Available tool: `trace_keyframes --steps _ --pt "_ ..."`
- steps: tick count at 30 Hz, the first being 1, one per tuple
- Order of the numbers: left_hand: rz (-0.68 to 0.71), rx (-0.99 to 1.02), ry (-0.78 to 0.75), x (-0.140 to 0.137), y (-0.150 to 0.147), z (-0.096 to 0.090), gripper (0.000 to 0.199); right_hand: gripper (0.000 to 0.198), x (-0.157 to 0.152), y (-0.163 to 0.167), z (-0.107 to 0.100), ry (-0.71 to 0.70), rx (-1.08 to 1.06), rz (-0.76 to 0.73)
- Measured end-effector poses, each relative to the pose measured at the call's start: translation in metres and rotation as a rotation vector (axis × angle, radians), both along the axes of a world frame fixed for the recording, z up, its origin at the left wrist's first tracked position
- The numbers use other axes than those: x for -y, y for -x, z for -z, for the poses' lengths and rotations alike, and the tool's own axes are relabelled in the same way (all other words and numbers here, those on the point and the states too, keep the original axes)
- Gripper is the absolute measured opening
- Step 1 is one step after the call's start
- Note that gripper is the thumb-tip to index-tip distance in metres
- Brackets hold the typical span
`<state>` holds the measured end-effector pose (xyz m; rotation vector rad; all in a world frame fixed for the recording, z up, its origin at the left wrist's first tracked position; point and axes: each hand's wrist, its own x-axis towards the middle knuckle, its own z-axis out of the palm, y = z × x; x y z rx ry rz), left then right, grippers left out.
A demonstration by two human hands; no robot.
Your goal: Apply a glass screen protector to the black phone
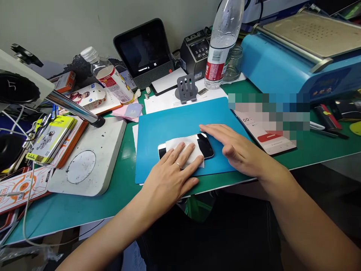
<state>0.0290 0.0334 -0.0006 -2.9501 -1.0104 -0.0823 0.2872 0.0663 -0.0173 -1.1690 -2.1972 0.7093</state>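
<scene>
A black phone [207, 145] lies flat on a blue mat [180, 119], its middle covered by a small white cloth or wipe [172, 143]. My left hand [175, 169] rests on the white piece with its fingers stretched out and pressing flat, a ring on one finger. Just right of the phone, my right hand [235, 150] hovers with straight fingers and the thumb apart, holding nothing. Its fingertips come close to the phone's upper right corner. Most of the phone's face is hidden by the white piece and my left hand.
Another phone with a lit screen [270, 133] lies right of the mat. Behind stand a grey phone stand [186, 89], a large water bottle [221, 49], a smart display [143, 51] and a blue machine [282, 67]. A white lamp base [93, 154] and stacked boxes [52, 139] occupy the left.
</scene>
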Motion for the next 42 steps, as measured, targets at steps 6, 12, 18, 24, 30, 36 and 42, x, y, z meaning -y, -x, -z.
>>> trace_keyframes --steps 6,12,18,24,30,36,42 --pt "-0.009 -0.038 -0.011 0.003 0.007 0.001 0.053 0.105 0.000 -0.001 0.004 -0.003 -0.025 0.002" --pt "-0.024 -0.027 0.018 -0.003 -0.015 0.001 0.057 0.110 0.000 -0.002 0.001 0.006 -0.072 0.012" --pt "-0.035 -0.009 0.071 -0.010 -0.029 -0.002 0.061 0.115 0.001 -0.002 -0.004 0.020 -0.082 0.029" --pt "-0.041 -0.017 0.070 -0.005 -0.020 -0.003 0.060 0.116 0.001 -0.004 -0.003 0.048 -0.090 0.020" --pt "-0.029 -0.035 0.079 -0.011 -0.030 -0.003 0.064 0.112 0.002 -0.003 -0.004 0.043 -0.101 0.020" --pt "-0.042 -0.043 0.079 -0.007 -0.028 -0.003 0.062 0.113 0.003 -0.004 -0.004 0.074 -0.082 0.025" --pt "-0.066 -0.029 0.048 -0.003 -0.024 0.001 0.060 0.112 0.001 -0.005 -0.004 0.062 -0.082 0.018"
